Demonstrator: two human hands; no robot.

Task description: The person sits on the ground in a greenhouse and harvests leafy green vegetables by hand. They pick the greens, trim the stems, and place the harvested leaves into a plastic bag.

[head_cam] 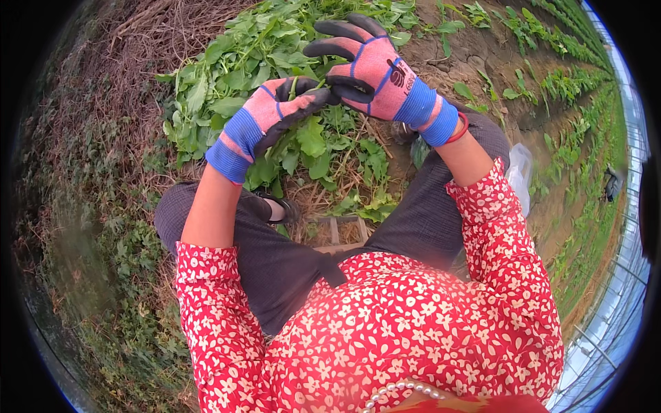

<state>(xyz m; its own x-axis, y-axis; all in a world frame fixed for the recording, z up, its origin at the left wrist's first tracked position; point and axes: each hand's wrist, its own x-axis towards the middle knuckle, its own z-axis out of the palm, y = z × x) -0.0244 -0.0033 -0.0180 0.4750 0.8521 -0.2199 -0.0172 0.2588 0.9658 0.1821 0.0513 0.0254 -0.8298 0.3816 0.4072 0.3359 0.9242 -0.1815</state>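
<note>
Both hands wear pink and blue knitted gloves with dark coated fingers. My left hand [276,106] is closed on green stems, and leaves hang down below it. Close against it, my right hand [369,72] pinches a stem between thumb and forefinger while its other fingers stretch out to the left. Behind and beneath the hands lies a large heap of leafy greens [227,77]. More loose leaves [379,206] lie on the ground between my knees. The far ends of the held stems are partly hidden by the gloves.
A slatted wooden piece [334,229] shows between my legs. Dry stalks [150,31] and low weeds [119,248] cover the ground at left. A white plastic bag [519,175] lies beside my right knee. Rows of green plants [573,134] grow at right, beside a translucent sheeted wall [627,206].
</note>
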